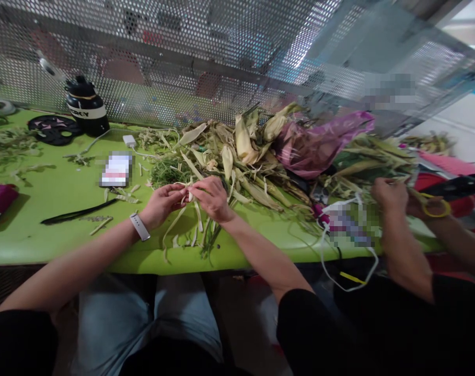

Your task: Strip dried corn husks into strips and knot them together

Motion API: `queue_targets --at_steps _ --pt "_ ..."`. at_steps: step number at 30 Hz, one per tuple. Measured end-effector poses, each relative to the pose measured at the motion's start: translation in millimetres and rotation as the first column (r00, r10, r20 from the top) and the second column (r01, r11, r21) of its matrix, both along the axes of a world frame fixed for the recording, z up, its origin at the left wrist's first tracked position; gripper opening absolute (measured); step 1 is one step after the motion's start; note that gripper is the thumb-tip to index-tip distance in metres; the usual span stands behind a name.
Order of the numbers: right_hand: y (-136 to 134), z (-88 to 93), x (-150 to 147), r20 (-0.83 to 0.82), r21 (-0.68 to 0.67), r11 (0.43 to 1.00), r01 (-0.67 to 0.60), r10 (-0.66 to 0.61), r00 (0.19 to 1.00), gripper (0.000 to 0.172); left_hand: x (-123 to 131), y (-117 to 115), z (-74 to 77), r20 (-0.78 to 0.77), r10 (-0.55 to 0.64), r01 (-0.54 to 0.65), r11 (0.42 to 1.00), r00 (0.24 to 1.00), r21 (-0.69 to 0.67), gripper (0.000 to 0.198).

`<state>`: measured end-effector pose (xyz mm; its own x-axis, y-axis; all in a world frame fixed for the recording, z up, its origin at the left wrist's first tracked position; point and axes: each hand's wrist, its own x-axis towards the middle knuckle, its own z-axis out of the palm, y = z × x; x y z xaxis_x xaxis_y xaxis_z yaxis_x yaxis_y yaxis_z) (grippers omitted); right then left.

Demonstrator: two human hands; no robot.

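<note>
My left hand, with a pale band on the wrist, pinches one end of some pale corn husk strips. Close against it, my right hand has its fingers closed on the same strips, and the fingertips of both hands nearly meet. Loose ends dangle below them over the front of the green table. Just behind my hands lies a tuft of thin green strands. A heap of dry corn husks spreads to the right. How the strips run between my fingers is partly hidden.
A phone, a black strap, a dark bottle and a purple box lie or stand leftward. Right are a pink plastic bag, a white cord and a co-worker's hands. Perforated metal panel backs the table.
</note>
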<state>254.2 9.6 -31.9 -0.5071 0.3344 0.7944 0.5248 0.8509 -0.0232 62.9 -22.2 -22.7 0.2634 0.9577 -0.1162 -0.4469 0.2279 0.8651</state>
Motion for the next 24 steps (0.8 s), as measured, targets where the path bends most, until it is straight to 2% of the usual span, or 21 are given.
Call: queue_targets --at_steps 3,10,18,24 --pt "2.0 -0.7 1.9 0.012 -0.034 0.999 -0.015 0.016 1.000 0.024 -1.6 0.0 1.6 -0.008 -0.080 0.080 0.997 0.997 -0.009 0.031" --pt "0.1 -0.4 6.2 -0.009 -0.058 0.997 -0.049 0.048 0.999 0.025 -5.5 -2.3 9.8 -0.078 -0.218 0.222 0.974 0.973 0.046 0.037" --pt "-2.3 0.5 -2.4 -0.059 -0.055 0.998 -0.021 0.018 0.998 0.020 -0.9 -4.4 7.3 -0.150 -0.043 0.066 0.985 0.988 0.156 0.043" --pt "-7.4 -4.1 -7.7 -0.061 -0.054 0.997 0.049 -0.052 0.997 0.023 0.3 -3.5 3.9 -0.097 0.035 -0.020 0.989 0.995 0.149 0.039"
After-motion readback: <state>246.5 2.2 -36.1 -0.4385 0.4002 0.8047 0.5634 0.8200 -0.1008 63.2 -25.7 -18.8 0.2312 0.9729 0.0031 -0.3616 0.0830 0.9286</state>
